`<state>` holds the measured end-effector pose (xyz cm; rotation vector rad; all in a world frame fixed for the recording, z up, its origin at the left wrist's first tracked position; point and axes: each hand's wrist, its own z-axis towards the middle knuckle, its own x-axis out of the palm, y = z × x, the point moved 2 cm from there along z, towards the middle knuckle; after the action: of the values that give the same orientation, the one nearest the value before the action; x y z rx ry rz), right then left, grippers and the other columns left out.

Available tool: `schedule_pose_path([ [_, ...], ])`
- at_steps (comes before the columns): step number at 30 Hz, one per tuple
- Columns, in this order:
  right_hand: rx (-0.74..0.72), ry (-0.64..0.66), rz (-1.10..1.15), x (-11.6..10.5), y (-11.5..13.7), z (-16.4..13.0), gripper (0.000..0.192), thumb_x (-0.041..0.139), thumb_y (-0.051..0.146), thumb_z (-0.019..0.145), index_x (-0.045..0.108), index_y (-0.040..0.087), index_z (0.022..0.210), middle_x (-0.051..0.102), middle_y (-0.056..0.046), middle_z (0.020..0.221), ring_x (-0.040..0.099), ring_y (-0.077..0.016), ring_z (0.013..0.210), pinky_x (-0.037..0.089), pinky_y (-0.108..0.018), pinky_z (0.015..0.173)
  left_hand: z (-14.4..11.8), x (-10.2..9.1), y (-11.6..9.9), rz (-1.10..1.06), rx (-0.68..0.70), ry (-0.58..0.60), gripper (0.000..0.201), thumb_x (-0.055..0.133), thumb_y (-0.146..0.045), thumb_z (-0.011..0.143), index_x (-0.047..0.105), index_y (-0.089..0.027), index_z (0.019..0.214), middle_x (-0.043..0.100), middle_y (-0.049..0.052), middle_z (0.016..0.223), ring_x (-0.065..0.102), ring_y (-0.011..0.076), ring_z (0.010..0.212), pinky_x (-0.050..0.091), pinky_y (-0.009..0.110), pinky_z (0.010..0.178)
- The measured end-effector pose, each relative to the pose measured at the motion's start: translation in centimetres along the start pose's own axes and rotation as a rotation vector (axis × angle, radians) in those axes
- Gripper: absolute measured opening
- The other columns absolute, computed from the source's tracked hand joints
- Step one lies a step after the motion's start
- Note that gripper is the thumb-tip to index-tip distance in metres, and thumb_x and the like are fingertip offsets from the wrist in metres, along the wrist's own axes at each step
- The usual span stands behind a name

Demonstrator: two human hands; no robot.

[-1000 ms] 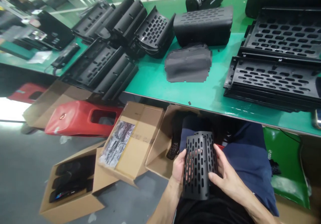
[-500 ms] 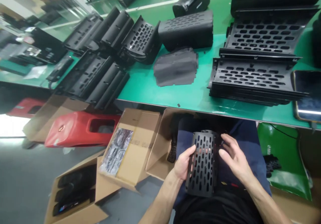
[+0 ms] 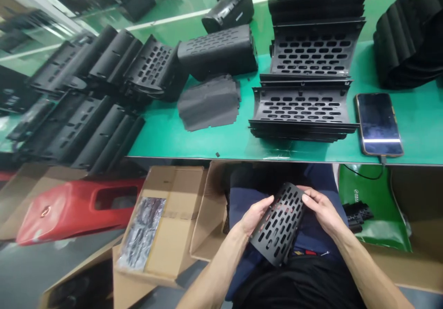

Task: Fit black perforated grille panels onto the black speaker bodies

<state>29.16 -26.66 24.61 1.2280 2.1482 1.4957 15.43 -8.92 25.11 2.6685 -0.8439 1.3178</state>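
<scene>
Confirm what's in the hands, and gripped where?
A black slotted panel, held over the lap. Left hand grips its left long edge; right hand grips the upper right corner.

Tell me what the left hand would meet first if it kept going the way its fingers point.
The left hand points up and right, already against the black slotted panel edge. Going on, it would meet that panel first; past it, probably the right hand, though depth is unclear.
</scene>
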Motion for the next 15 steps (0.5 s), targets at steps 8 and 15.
schedule_pose_path([
  [8, 0.037, 0.004, 0.169, -1.1, -0.9, -0.4, 0.045, 0.083, 0.064, 0.078, 0.072, 0.021, 0.082, 0.067, -0.010, 0.137, 0.062, -0.0312, 0.120, 0.039, -0.048, 0.113, 0.4, 0.0, 0.1, 0.060, 0.014, -0.060, 0.039, 0.058, -0.030, 0.100, 0.076, 0.003, 0.112, 0.082, 0.020, 0.090, 0.080, 0.0288, 0.080, 0.059, 0.033, 0.075],
  [15, 0.027, 0.009, 0.196, -1.5, -1.1, -0.7, 0.043, 0.083, 0.062, 0.079, 0.074, 0.021, 0.089, 0.069, -0.010, 0.135, 0.060, -0.0317, 0.122, 0.039, -0.046, 0.112, 0.4, 0.3, 0.4, 0.081, 0.058, -0.090, 0.039, 0.062, -0.030, 0.098, 0.077, 0.003, 0.112, 0.081, 0.021, 0.087, 0.080, 0.0301, 0.078, 0.059, 0.034, 0.076],
])
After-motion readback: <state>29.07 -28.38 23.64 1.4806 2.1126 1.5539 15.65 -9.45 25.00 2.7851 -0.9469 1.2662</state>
